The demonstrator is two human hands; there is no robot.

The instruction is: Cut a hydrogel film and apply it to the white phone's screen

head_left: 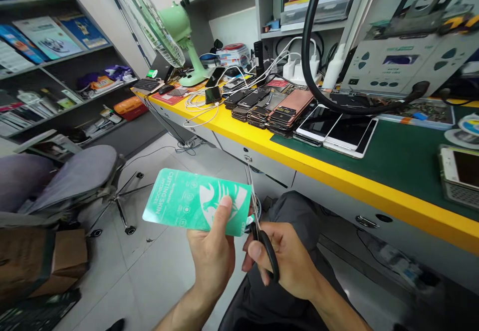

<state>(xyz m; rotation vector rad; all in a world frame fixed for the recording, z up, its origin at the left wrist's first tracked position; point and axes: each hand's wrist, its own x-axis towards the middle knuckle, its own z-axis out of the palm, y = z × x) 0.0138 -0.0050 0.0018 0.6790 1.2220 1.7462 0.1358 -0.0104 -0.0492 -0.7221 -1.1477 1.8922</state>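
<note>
I read the left hand (211,256) pinching a flat green printed hydrogel-film packet (187,201) between thumb and fingers, at near centre. The right hand (284,256) grips black-handled steel scissors (267,251) narrowly, blades just beside the packet's right edge, nearer than the yellow-edged workbench (299,169).

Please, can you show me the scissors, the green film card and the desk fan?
Scissors (271,257), head view, on the black grip.
Green film card (175,205), head view, on its face.
Desk fan (177,24), head view, on green motor housing.
</note>
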